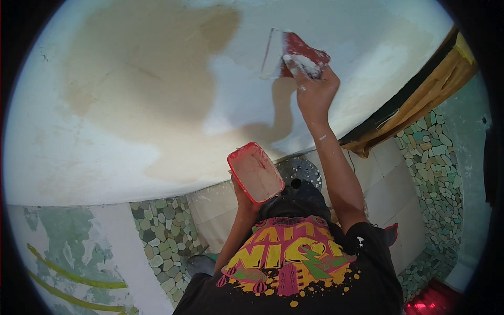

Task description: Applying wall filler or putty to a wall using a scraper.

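Wall (173, 152), beyond the red tub (230, 159): white, smooth, marked by broad tan patches and shadow. Pebble strip (433, 157), well right of the tub: rounded greenish stones. Brown sheet (420, 100), creased, between tub and strip, covering part of the wall's foot. Round disc (311, 173), grey, perforated, just right of the tub and partly hidden. The tub itself: rectangular, rounded corners, holding pinkish paste (257, 173); left hand (241, 195) supports it, fingers mostly hidden. Scraper (295, 43), red, white-smeared, against the wall above the tub; right hand (317, 90), fingers closed around it.
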Motion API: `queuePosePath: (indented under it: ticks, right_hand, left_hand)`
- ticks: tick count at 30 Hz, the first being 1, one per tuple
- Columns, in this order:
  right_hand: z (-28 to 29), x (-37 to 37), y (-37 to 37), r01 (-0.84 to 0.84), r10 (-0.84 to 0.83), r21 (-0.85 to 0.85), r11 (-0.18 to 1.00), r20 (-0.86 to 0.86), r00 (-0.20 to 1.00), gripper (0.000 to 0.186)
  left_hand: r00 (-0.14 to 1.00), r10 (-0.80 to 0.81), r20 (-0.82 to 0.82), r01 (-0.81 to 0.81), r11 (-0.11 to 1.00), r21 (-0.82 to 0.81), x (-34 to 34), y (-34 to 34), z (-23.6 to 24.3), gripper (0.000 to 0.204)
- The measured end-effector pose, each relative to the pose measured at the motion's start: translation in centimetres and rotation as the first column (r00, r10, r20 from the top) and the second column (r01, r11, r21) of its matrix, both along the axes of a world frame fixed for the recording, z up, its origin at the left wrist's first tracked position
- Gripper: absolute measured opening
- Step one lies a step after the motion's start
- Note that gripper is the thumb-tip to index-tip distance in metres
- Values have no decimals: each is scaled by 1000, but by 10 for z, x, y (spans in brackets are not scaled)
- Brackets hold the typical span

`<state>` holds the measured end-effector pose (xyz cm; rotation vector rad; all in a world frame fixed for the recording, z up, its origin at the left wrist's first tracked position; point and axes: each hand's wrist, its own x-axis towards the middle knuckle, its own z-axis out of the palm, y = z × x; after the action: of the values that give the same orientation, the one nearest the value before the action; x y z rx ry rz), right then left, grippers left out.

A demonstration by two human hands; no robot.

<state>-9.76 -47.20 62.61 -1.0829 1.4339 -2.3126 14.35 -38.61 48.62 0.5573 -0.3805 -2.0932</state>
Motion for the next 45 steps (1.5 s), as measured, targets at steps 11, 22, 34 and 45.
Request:
queuePosePath:
  ticks: [11,22,34,45]
  right_hand:
    - [13,-44,52,411,-418,-112,905,-44,907,25]
    - [-25,37,35,257,-105,81,963,-766,634,52]
    - [-20,42,29,313,-182,-3,950,-819,544,45]
    - [-19,50,21,427,-264,-39,904,-834,484,56]
  left_hand:
    - [997,52,51,-49,998,-49,7,-1,-3,63]
    - [998,62,13,-62,998,-10,8,6,-6,60]
    - [994,89,60,-89,996,1,9,4,-7,59]
    - [991,64,-121,-62,998,21,6,5,-3,61]
